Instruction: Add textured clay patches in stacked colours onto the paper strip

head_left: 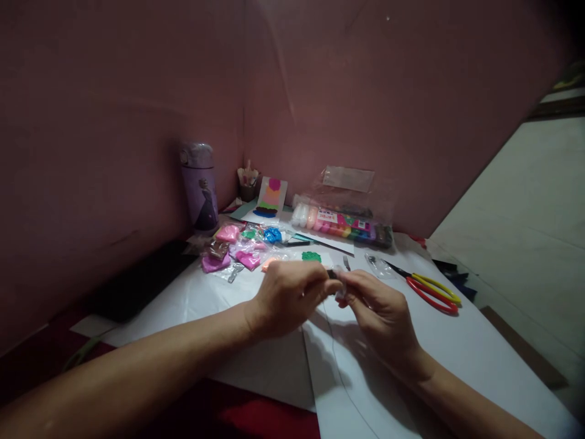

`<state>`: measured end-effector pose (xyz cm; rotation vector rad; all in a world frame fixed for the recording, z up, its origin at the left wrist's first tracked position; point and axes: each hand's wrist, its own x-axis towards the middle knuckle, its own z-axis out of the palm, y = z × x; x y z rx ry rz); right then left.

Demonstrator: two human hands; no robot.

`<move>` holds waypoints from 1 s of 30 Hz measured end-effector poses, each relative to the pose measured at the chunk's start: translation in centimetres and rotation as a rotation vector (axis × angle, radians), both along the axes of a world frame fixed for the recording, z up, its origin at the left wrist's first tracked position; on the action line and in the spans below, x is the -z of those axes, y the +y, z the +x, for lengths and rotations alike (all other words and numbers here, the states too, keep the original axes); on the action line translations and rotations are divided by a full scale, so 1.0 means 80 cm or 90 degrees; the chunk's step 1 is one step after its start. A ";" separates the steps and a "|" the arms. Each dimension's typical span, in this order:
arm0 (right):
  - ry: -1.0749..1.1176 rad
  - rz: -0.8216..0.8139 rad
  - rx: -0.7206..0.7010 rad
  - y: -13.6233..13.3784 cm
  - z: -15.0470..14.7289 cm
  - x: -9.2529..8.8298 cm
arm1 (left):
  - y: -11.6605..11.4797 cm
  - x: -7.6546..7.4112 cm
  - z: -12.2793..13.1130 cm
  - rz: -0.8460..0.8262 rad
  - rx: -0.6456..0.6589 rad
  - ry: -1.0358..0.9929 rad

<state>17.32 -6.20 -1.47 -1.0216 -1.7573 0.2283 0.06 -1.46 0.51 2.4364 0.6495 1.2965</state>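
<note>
My left hand [287, 296] and my right hand [377, 308] meet over white paper sheets [448, 347] on the floor. Both are closed in a pinch on one small dark piece [335, 275] held between their fingertips; what it is I cannot make out. A thin dark line runs from under the hands across the paper toward me. Just beyond the fingers lie a green clay bit [311, 256] and a small fork [346, 262].
Red-and-yellow-handled scissors [429, 288] lie to the right. Opened clay packets, pink, blue and brown [237, 244], sit at the back left. A clay pack [345, 224], a clay picture card [271, 197], a purple bottle [201, 189] and a cup of sticks [247, 182] stand along the pink wall.
</note>
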 end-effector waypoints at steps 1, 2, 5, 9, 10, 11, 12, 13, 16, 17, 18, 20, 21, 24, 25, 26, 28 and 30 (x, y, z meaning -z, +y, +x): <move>0.029 -0.022 -0.004 0.001 0.001 0.000 | 0.003 -0.003 -0.002 0.011 -0.041 -0.046; 0.054 -0.039 -0.006 0.002 0.001 0.000 | 0.006 -0.005 -0.003 0.008 -0.074 -0.076; 0.116 -0.066 -0.016 0.003 0.000 -0.001 | 0.016 -0.007 -0.003 -0.169 -0.024 -0.094; 0.183 -0.087 -0.027 0.002 -0.002 0.000 | 0.022 -0.003 0.000 -0.589 0.186 -0.083; 0.205 -0.097 -0.025 0.002 -0.001 0.000 | 0.022 -0.003 0.001 -0.642 0.208 -0.096; 0.228 -0.111 -0.024 0.003 -0.001 0.000 | 0.021 -0.003 0.001 -0.671 0.213 -0.114; 0.251 -0.130 -0.027 0.004 0.000 0.000 | 0.021 -0.004 0.001 -0.683 0.210 -0.132; 0.270 -0.153 -0.036 0.005 0.000 -0.001 | 0.021 -0.005 0.001 -0.685 0.202 -0.146; 0.285 -0.231 -0.086 0.008 0.002 -0.006 | 0.022 -0.005 -0.001 -0.684 0.186 -0.146; 0.282 -0.251 -0.103 0.009 0.003 -0.007 | 0.023 -0.005 -0.002 -0.683 0.179 -0.144; 0.278 -0.265 -0.114 0.010 0.003 -0.008 | 0.023 -0.004 -0.002 -0.683 0.171 -0.143; 0.276 -0.276 -0.121 0.010 0.004 -0.008 | 0.025 0.000 -0.002 -0.683 0.160 -0.149; 0.277 -0.280 -0.122 0.010 0.003 -0.008 | 0.025 0.001 -0.002 -0.683 0.158 -0.154; 0.284 -0.299 -0.111 0.007 0.002 -0.006 | 0.025 0.005 0.000 -0.687 0.159 -0.164; 0.286 -0.306 -0.109 0.007 0.001 -0.005 | 0.025 0.005 0.001 -0.691 0.157 -0.163; 0.288 -0.311 -0.107 0.006 0.001 -0.005 | 0.025 0.006 0.002 -0.697 0.155 -0.160; 0.293 -0.314 -0.104 0.006 0.001 -0.004 | 0.024 0.007 0.003 -0.708 0.151 -0.157; 0.280 -0.302 -0.097 0.006 0.001 -0.003 | 0.025 0.007 0.004 -0.713 0.149 -0.161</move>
